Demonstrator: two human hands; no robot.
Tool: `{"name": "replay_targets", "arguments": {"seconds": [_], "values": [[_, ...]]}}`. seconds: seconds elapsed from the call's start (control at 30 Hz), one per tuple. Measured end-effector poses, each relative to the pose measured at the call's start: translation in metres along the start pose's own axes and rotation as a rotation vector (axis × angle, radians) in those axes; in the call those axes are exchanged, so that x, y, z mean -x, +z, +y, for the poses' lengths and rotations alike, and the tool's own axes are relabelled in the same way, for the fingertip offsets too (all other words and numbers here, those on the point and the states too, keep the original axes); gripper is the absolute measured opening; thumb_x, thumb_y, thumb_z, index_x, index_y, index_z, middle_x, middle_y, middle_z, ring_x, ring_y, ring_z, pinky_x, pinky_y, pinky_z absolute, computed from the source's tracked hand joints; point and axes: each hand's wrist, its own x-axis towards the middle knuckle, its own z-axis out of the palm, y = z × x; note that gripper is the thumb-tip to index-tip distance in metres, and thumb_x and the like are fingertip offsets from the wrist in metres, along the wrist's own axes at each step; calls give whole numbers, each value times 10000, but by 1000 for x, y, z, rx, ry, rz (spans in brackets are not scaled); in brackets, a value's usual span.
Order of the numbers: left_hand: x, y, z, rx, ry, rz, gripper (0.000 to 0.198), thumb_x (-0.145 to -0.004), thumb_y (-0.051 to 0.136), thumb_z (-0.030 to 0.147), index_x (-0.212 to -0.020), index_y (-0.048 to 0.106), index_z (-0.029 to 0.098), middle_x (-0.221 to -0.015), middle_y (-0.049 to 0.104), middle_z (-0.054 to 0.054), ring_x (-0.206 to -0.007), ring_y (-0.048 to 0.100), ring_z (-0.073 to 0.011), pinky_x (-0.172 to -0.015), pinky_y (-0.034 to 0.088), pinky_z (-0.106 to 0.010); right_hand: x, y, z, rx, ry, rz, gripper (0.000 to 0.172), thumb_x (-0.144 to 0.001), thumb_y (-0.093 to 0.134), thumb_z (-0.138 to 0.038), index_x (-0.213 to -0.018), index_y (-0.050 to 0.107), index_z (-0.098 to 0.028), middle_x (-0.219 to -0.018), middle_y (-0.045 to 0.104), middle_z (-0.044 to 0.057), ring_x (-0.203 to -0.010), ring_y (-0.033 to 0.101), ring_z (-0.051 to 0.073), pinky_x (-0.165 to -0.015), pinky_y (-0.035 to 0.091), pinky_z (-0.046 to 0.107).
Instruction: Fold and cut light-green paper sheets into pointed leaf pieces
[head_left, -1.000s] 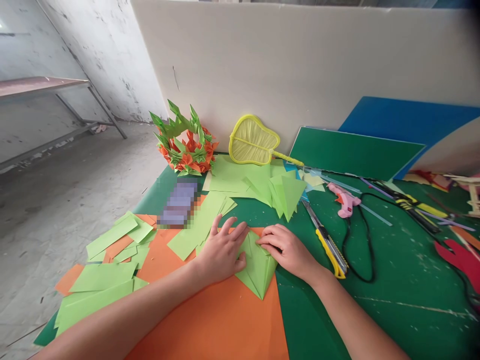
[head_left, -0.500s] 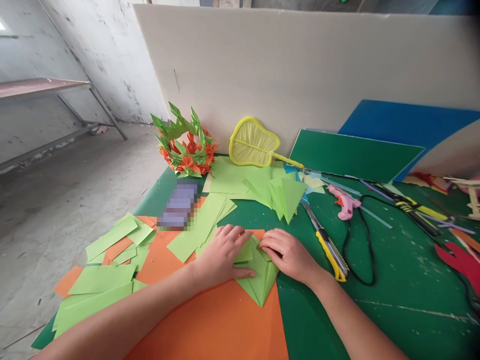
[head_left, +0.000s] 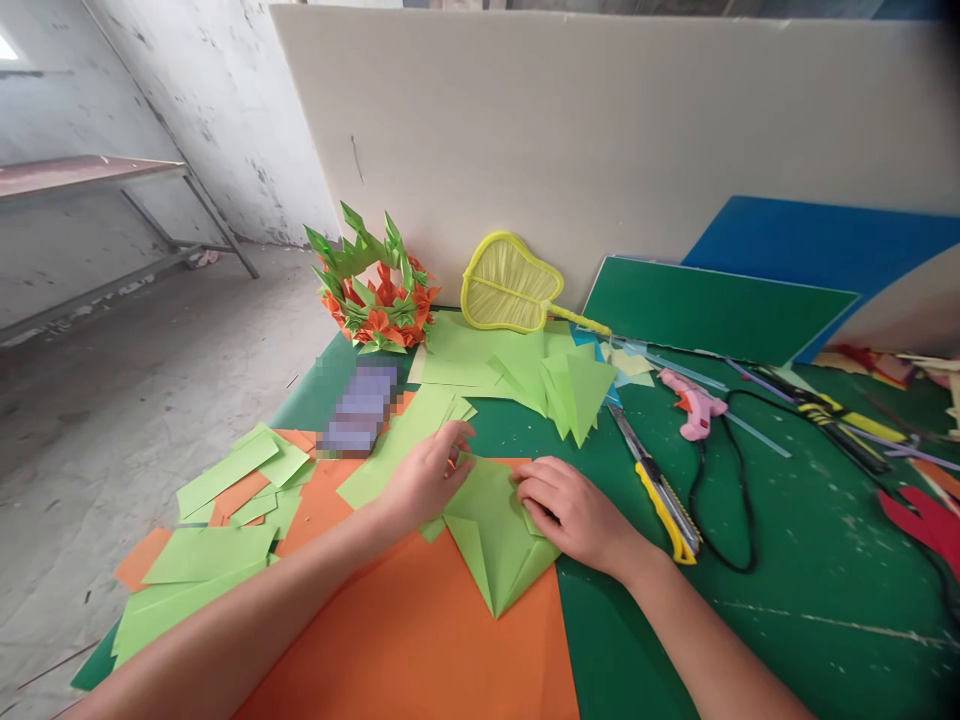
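A light green folded paper piece (head_left: pixel 495 545), pointed toward me, lies on a large orange sheet (head_left: pixel 420 640). My right hand (head_left: pixel 574 512) presses down on its upper right part, fingers curled against the paper. My left hand (head_left: pixel 427 475) sits at its upper left edge with the fingers bent over the edge near a stack of green paper strips (head_left: pixel 401 445). Whether those fingers pinch the edge is not clear.
A green-and-orange origami wreath (head_left: pixel 375 290), a yellow fan-shaped swatter (head_left: pixel 510 285) and folded green triangles (head_left: pixel 574 390) lie farther back. To the right are a yellow utility knife (head_left: pixel 660 490), a pink glue gun (head_left: pixel 694 405) with black cord, and rods. Loose green strips (head_left: pixel 217 510) litter the left edge.
The left hand slid up and left off the folded piece to its upper edge. The piece now lies more exposed and spread, its point shifted slightly left. The right hand barely moved.
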Motion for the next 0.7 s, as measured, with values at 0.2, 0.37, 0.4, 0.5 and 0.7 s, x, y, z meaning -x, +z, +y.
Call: {"name": "replay_targets", "arguments": {"seconds": [0.2,0.37,0.4,0.5,0.7], "values": [[-5,-8,-2,120,-126,-41,251,-788,579,244,-1013,475,208,-828,582,3,-657,577,-119,-584,499,-241,0,4,1,36,37,-28,247,-939,440,-138,-1112,592,-226,-1151,636,92,-1079,569,241,-926,499,431],[-6,-7,-5,142,-151,-45,251,-780,589,234,-1011,491,213,-808,586,9,-685,588,-132,-585,488,-238,1,7,1,82,39,-77,384,-948,418,-126,-1287,542,-256,-1350,565,62,-1215,508,233,-998,462,430],[-6,-7,-6,144,-149,-39,246,-782,590,238,-1006,493,213,-801,586,12,-681,587,-131,-588,487,-241,1,6,1,85,38,-85,396,-947,418,-125,-1299,536,-262,-1369,556,53,-1224,502,231,-999,461,429],[-6,-7,-5,153,-121,-36,241,-774,605,254,-981,491,208,-770,569,26,-660,579,-125,-602,489,-248,0,6,2,87,33,-91,415,-940,426,-121,-1313,532,-268,-1385,550,44,-1226,501,232,-990,466,432],[-5,-10,1,112,-64,-102,158,-774,605,214,-922,552,192,-747,574,26,-637,555,-113,-615,491,-239,1,6,2,86,35,-97,422,-942,422,-127,-1329,518,-266,-1392,545,48,-1230,495,238,-989,465,439]]}}
